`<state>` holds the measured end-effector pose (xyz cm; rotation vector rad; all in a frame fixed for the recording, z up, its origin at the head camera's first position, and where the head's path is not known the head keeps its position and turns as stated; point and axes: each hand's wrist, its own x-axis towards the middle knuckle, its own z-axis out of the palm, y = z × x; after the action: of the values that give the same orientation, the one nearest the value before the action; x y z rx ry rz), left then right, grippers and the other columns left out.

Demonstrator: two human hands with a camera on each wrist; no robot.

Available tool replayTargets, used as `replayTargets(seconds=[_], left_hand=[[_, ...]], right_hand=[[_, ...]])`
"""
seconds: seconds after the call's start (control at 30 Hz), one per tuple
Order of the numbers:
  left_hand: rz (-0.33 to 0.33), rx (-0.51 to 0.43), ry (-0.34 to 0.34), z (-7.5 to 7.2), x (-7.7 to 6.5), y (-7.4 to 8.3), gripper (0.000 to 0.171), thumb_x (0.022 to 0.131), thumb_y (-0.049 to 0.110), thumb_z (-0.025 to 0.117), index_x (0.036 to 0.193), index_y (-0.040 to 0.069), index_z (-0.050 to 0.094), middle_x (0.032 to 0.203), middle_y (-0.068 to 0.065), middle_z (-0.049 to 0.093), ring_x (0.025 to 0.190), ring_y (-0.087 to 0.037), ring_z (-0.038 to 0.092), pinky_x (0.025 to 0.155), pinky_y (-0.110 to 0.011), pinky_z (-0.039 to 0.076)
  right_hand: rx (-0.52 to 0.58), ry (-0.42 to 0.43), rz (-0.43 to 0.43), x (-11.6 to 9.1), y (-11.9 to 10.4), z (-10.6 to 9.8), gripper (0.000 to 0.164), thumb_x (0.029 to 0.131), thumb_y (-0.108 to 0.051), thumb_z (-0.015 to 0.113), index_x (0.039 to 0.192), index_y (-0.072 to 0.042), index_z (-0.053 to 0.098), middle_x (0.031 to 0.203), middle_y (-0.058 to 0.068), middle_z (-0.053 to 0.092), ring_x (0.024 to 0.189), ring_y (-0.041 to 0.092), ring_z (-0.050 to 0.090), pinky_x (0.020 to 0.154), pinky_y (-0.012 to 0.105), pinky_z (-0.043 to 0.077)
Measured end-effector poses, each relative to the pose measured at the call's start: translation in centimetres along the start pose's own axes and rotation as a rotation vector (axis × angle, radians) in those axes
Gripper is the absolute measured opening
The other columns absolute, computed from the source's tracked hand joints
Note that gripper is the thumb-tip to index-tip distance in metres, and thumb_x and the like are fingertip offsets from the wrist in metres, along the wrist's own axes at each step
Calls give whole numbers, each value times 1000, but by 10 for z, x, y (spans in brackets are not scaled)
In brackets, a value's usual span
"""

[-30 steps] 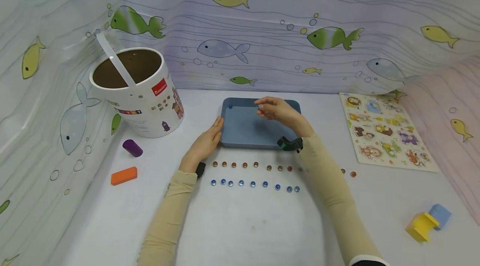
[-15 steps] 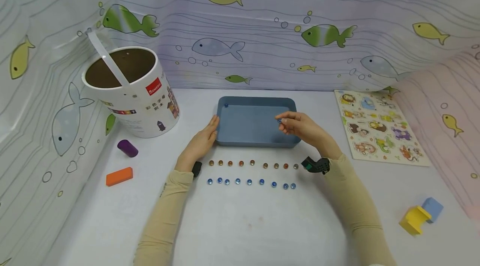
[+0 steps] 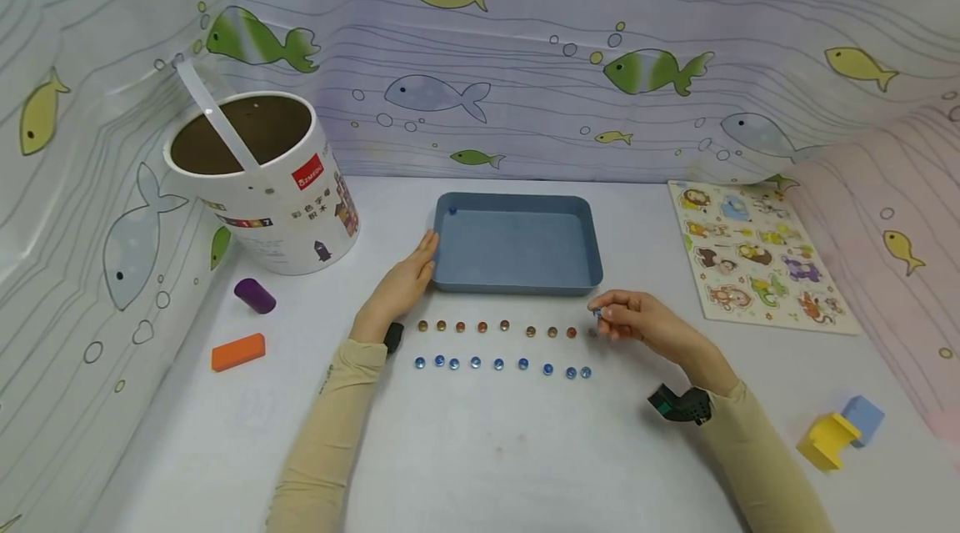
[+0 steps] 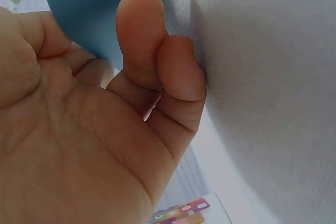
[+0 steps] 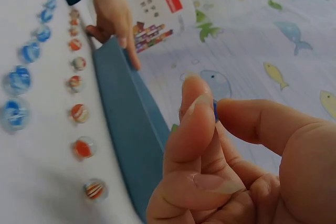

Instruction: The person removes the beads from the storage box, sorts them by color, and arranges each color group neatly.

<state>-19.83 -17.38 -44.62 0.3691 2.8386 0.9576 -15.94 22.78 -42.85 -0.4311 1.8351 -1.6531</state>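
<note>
My right hand (image 3: 643,324) pinches a small blue marble (image 5: 215,110) between thumb and fingertips, near the right end of a row of orange-brown glass marbles (image 3: 482,327). Part of that row is hidden behind this hand. Nearer to me runs a second row, of blue marbles (image 3: 476,363). My left hand (image 3: 400,283) rests with extended fingers against the left side of a blue-grey rectangular tray (image 3: 517,253). In the tray's far left corner lies one dark blue marble (image 3: 452,211).
A large white bucket (image 3: 315,216) stands at the back left, its handle raised. Before it lie a purple cylinder (image 3: 255,296) and an orange block (image 3: 238,352). To the right are an animal puzzle board (image 3: 761,258), a yellow block (image 3: 828,441) and a blue block (image 3: 864,419). Fish-patterned cloth encloses the table.
From above the tray, my right hand has moved right and toward me, carrying the blue marble to the orange-brown row. My left hand stays at the tray's side. The head view has shifted slightly.
</note>
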Motion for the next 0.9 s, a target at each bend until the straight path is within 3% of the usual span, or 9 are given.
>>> replayTargets(seconds=[0.3, 0.5, 0.9], left_hand=[[8, 10, -10, 0, 0, 0, 54, 106, 19, 32, 156, 8, 14, 164, -7, 7, 150, -29, 17, 123, -47, 18], [12, 7, 2, 0, 0, 0, 53, 106, 18, 32, 155, 8, 14, 164, -8, 9, 150, -28, 17, 123, -46, 18], [9, -10, -4, -2, 0, 1, 53, 106, 18, 32, 155, 8, 16, 164, -8, 9, 150, -29, 18, 123, -46, 19]], right_hand=[[-55, -93, 111, -30, 27, 10, 37, 102, -21, 49, 119, 11, 50, 81, -5, 66, 66, 5, 59, 57, 18, 47], [-114, -108, 125, -34, 37, 8, 34, 102, -18, 49, 118, 12, 49, 77, 0, 66, 54, 5, 58, 41, 18, 31], [-271, -77, 140, -29, 41, 13, 25, 99, -16, 54, 114, 5, 55, 73, 4, 67, 49, 6, 56, 39, 19, 40]])
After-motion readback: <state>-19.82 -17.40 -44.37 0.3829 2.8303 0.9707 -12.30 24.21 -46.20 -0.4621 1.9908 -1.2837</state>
